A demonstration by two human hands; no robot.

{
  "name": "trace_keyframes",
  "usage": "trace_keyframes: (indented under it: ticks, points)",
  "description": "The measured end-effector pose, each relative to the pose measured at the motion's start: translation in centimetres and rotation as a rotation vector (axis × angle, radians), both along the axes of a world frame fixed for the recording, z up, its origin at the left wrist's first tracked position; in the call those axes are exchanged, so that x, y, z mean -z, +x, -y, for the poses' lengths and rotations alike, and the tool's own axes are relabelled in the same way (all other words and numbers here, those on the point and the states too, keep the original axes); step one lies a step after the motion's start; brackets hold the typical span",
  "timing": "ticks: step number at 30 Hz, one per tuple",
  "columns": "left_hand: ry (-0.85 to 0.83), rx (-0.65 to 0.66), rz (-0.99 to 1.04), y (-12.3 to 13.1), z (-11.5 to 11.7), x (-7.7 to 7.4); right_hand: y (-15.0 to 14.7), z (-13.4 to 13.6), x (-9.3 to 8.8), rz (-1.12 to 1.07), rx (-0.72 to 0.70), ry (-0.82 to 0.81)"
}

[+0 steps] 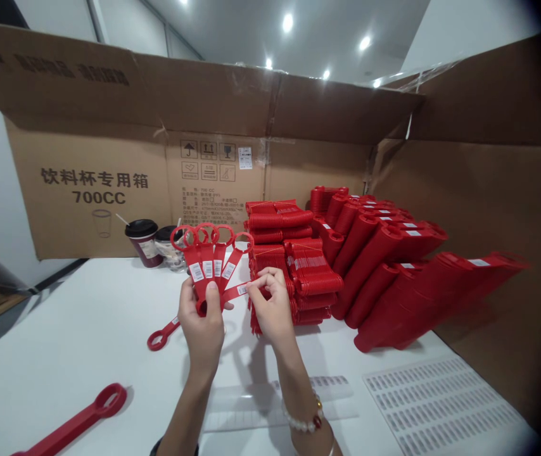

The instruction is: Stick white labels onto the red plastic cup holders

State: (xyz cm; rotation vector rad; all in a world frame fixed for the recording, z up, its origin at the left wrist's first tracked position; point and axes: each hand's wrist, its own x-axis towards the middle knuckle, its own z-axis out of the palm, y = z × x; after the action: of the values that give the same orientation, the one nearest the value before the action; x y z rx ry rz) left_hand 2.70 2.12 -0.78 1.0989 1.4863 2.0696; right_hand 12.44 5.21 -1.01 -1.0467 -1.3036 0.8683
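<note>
While left hand (203,324) clamps fanned red tags (210,253), right hand (270,305) pinches a white label (241,290).

the left hand (203,323) is over the middle of the table (85,316), gripping a fan of ring-ended strips (208,253) that stands up from it. the right hand (270,304) is just to its right, pinching a crosswise strip (235,292) that runs between the two hands. left of the left hand a loose strip (161,334) lies on the table, and a second loose strip (73,423) lies nearer, at the front left. behind the fan two cups (143,242) stand side by side, and behind them a cardboard wall (109,183) runs across the back. right of the hands are low stacks (289,253) — further right, long leaning rows (394,272) lie before a side cardboard wall (489,221). nearer than the hands lies a label sheet (275,405); a second label sheet (436,399) lies at the front right.
</note>
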Motion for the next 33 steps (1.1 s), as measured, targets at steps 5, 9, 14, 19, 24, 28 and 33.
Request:
trace_keyframes:
  ticks: [5,9,14,19,24,28,33]
  points:
    - [-0.003,0.004,0.015,-0.1,0.1,0.1,-0.1,-0.1,0.3,0.039,0.013,0.004]
    - [0.020,0.024,0.072,0.0,0.2,0.3,-0.8,0.1,0.5,0.172,0.109,0.072]
    - [0.140,-0.038,0.151,0.4,0.5,0.1,-2.0,1.1,0.5,0.366,0.256,0.192]
    - [0.258,-0.060,0.224,0.1,1.7,-1.1,-1.7,1.5,0.1,0.343,0.222,0.243]
    - [0.194,0.040,0.261,-0.3,2.4,-1.5,-0.9,0.4,0.1,-0.216,-0.020,0.175]
    - [0.023,0.239,0.132,0.1,2.0,-0.7,-0.1,0.4,-0.4,-0.570,-0.061,0.143]
    - [-0.009,0.374,0.052,0.6,1.7,-0.3,1.4,0.7,-1.0,-0.326,0.027,0.268]
